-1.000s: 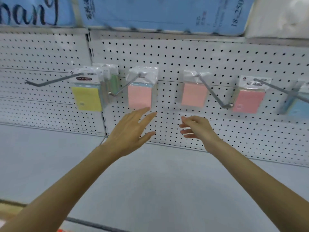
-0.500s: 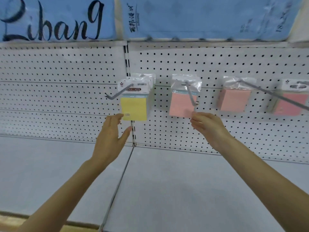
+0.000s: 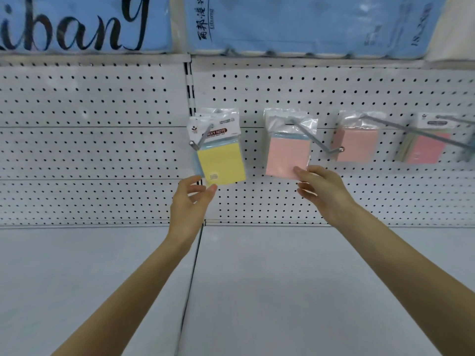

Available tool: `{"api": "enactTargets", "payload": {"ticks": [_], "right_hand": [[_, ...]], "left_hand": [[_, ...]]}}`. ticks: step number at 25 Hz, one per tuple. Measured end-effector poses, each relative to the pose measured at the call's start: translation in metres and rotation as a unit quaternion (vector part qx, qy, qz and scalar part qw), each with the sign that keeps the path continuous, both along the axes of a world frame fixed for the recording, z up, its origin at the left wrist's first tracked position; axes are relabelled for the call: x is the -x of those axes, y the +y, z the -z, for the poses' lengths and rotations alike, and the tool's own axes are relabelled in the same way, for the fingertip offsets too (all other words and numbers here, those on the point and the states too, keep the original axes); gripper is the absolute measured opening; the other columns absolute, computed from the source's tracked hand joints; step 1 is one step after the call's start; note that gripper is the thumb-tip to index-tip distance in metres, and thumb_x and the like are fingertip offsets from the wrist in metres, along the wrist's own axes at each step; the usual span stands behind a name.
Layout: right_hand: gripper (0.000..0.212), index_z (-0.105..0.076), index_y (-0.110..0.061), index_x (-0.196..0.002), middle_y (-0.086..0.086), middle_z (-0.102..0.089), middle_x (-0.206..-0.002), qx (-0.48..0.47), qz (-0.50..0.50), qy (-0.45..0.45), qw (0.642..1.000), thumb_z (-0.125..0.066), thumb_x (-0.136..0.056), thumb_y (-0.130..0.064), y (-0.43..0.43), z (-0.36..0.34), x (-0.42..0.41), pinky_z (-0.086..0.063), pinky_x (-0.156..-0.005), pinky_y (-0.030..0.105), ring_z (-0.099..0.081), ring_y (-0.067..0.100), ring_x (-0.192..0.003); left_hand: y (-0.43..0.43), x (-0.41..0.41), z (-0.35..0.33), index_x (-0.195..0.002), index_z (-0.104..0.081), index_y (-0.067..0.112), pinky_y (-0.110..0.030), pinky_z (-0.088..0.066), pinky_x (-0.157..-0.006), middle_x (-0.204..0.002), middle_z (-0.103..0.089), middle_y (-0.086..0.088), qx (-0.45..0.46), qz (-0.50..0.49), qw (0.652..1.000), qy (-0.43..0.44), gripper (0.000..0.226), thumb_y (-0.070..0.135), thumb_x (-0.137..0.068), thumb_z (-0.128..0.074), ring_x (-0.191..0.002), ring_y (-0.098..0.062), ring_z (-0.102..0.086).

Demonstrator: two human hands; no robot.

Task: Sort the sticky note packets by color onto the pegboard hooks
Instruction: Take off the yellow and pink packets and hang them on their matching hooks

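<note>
Quantities in view:
Pegboard panel (image 3: 90, 150) (image 3: 282, 93): two.
Hook (image 3: 203, 137) (image 3: 308, 134) (image 3: 421, 133) (image 3: 457, 120): four, each loaded.
Yellow packet (image 3: 221, 163), front-facing: one.
Pink packet (image 3: 288, 158) (image 3: 356, 145) (image 3: 424, 150), front-facing: three.
Packets stacked behind: count not determinable.
Hands: two, left hand (image 3: 190, 204) and right hand (image 3: 321, 191).

A white pegboard (image 3: 102, 150), split by a slotted upright (image 3: 189, 83), backs a pale grey shelf (image 3: 282, 291) under even light; above, blue packs (image 3: 308, 21), apparently paper, line an upper shelf (image 3: 102, 58), bearing black lettering.
</note>
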State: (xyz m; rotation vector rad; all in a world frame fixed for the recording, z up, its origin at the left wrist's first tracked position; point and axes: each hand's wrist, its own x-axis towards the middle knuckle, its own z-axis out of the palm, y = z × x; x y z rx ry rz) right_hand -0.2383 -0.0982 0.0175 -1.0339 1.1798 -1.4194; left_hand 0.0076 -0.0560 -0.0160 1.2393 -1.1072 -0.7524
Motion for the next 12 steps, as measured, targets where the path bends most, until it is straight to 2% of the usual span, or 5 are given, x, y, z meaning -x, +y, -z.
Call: {"api": "enactTargets", "payload": {"ticks": [2, 5, 8, 12], "right_hand": [[0.013, -0.060, -0.010, -0.083, 0.003, -0.056, -0.082, 0.013, 0.004, 0.022, 1.000, -0.071, -0.084, -0.018, 0.003, -0.004, -0.003, -0.052, -0.069, 0.024, -0.055, 0.017, -0.071], [0.016, -0.062, -0.003, -0.094, 0.009, -0.063, -0.091, 0.030, -0.001, 0.043, 0.999, -0.067, -0.087, -0.016, 0.009, -0.006, -0.004, -0.055, -0.072, 0.024, -0.063, 0.020, -0.077], [0.019, -0.060, 0.003, -0.101, 0.014, -0.067, -0.098, 0.042, -0.001, 0.053, 0.998, -0.064, -0.089, -0.012, 0.016, -0.010, -0.006, -0.058, -0.076, 0.025, -0.069, 0.023, -0.079], [0.018, -0.060, 0.001, -0.105, 0.011, -0.070, -0.095, 0.063, 0.005, 0.075, 0.995, -0.061, -0.090, -0.009, 0.033, -0.017, -0.010, -0.058, -0.078, 0.027, -0.071, 0.024, -0.080]], "left_hand": [[-0.002, 0.003, -0.002, -0.112, -0.058, 0.022, -0.027, -0.047, -0.087, -0.106, -0.061, -0.002, -0.002, 0.019, 0.999, 0.031, 0.027, 0.027, -0.086, -0.065, -0.101, -0.021, -0.063], [-0.002, 0.008, -0.005, -0.106, -0.061, 0.007, -0.033, -0.052, -0.092, -0.103, -0.061, -0.011, 0.013, 0.040, 0.995, 0.094, 0.024, 0.018, -0.085, -0.066, -0.096, -0.023, -0.065], [0.000, 0.012, -0.010, -0.105, -0.058, 0.000, -0.030, -0.058, -0.078, -0.100, -0.062, -0.017, 0.016, 0.065, 0.989, 0.130, 0.025, 0.013, -0.085, -0.066, -0.090, -0.025, -0.068], [0.006, 0.019, -0.020, -0.090, -0.059, -0.004, -0.025, -0.057, -0.065, -0.084, -0.061, -0.009, 0.016, 0.074, 0.994, 0.082, 0.020, 0.016, -0.089, -0.062, -0.068, -0.012, -0.066]]}}
